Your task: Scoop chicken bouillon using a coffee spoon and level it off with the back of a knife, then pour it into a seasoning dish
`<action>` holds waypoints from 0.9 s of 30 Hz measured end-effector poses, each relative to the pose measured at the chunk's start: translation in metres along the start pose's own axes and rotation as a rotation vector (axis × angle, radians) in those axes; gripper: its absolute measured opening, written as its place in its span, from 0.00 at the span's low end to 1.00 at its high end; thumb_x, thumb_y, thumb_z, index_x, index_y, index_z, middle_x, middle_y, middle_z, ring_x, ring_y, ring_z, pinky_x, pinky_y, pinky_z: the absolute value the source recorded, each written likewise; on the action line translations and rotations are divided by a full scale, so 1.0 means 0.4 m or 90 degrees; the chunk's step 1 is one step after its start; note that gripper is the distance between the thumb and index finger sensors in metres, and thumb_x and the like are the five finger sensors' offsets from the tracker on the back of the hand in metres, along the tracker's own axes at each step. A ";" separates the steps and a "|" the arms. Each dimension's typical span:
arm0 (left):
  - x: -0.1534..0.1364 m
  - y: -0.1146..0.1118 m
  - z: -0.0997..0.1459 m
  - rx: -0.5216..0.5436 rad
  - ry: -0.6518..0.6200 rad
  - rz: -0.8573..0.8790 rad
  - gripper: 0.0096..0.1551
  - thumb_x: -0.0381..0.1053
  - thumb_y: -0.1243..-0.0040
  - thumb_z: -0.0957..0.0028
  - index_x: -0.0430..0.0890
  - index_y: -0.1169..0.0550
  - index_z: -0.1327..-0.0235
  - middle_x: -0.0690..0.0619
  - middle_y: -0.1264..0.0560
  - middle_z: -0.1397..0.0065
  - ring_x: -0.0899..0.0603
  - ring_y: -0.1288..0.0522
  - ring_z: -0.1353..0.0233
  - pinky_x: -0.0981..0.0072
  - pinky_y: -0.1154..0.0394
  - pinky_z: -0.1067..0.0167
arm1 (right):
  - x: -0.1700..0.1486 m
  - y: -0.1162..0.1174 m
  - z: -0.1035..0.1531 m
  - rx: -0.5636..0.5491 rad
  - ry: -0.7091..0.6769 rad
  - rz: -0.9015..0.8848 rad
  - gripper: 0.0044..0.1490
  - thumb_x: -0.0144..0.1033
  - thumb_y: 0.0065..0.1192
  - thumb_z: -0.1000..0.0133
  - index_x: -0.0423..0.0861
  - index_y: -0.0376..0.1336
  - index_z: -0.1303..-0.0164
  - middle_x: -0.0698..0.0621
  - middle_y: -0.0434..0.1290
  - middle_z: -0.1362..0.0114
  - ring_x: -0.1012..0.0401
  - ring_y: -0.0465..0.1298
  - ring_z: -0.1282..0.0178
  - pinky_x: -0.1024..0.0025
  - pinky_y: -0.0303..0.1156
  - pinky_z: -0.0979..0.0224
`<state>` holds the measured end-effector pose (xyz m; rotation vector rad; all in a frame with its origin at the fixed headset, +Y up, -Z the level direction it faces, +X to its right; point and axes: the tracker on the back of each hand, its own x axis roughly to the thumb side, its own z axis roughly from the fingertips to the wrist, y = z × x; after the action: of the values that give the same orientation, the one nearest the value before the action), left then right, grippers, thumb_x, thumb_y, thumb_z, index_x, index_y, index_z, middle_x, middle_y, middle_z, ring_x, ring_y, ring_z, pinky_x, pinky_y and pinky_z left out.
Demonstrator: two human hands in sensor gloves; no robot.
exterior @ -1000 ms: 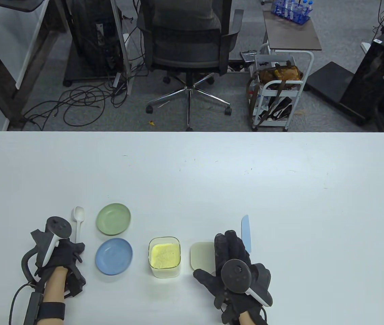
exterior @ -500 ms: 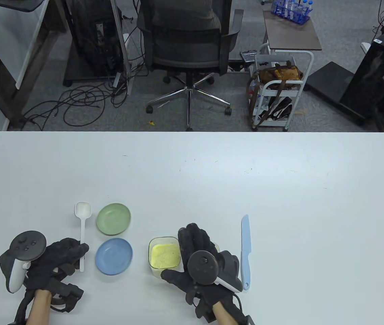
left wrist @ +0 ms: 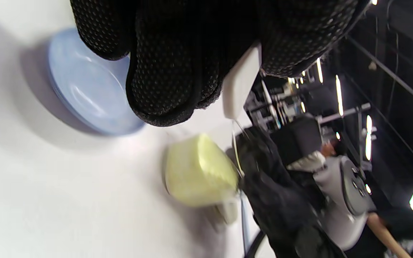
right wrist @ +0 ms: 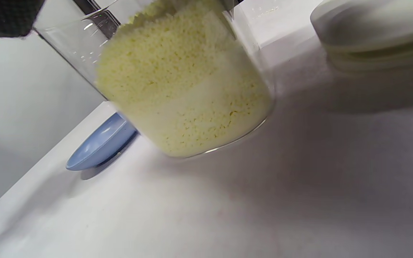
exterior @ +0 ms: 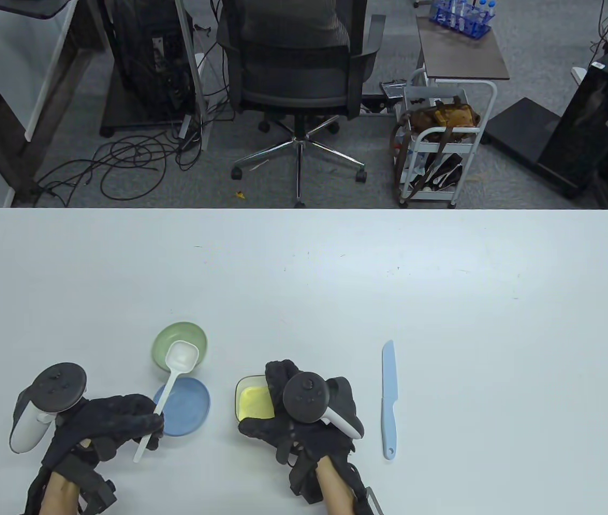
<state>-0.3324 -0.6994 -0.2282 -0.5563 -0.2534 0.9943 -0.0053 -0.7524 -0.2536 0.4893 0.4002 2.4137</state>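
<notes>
Spoon [exterior: 168,387] and bouillon jar [exterior: 254,403], lower centre of the table view. Left hand [exterior: 105,429] pinches the white spoon near its handle end; the long axis runs from lower left to upper right, bowl empty and pointing up-frame over the green dish [exterior: 167,338], with the blue dish [exterior: 188,410] beneath the handle. The jar lies to the right of the bowl, gripped by the right hand [exterior: 298,424]. The left hand is judged the scooping one. Knife [exterior: 389,399] lies untouched further right, tip pointing up-frame.
</notes>
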 end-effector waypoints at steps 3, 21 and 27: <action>0.033 -0.044 -0.021 -0.083 -0.008 -0.003 0.16 0.53 0.30 0.51 0.45 0.17 0.58 0.36 0.14 0.49 0.44 0.10 0.57 0.53 0.24 0.45 | -0.009 0.009 0.002 -0.014 -0.010 -0.019 0.67 0.66 0.63 0.51 0.46 0.28 0.25 0.37 0.30 0.17 0.34 0.40 0.17 0.27 0.44 0.23; 0.165 -0.148 -0.109 0.078 0.101 -0.254 0.21 0.46 0.25 0.54 0.42 0.19 0.51 0.31 0.19 0.46 0.58 0.18 0.79 0.60 0.21 0.54 | -0.013 0.014 0.006 -0.018 -0.016 -0.041 0.67 0.66 0.63 0.51 0.47 0.27 0.25 0.37 0.31 0.17 0.34 0.41 0.18 0.27 0.42 0.23; 0.196 -0.166 -0.139 0.079 0.107 -0.289 0.23 0.44 0.20 0.58 0.40 0.16 0.51 0.32 0.17 0.48 0.57 0.20 0.83 0.60 0.21 0.56 | -0.014 0.014 0.006 -0.015 -0.019 -0.045 0.66 0.66 0.63 0.51 0.48 0.27 0.25 0.37 0.31 0.17 0.35 0.41 0.17 0.27 0.42 0.23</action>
<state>-0.2181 -0.6793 -0.2417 -0.4397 -0.1562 0.5154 -0.0031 -0.7596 -0.2507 0.4915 0.3693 2.3383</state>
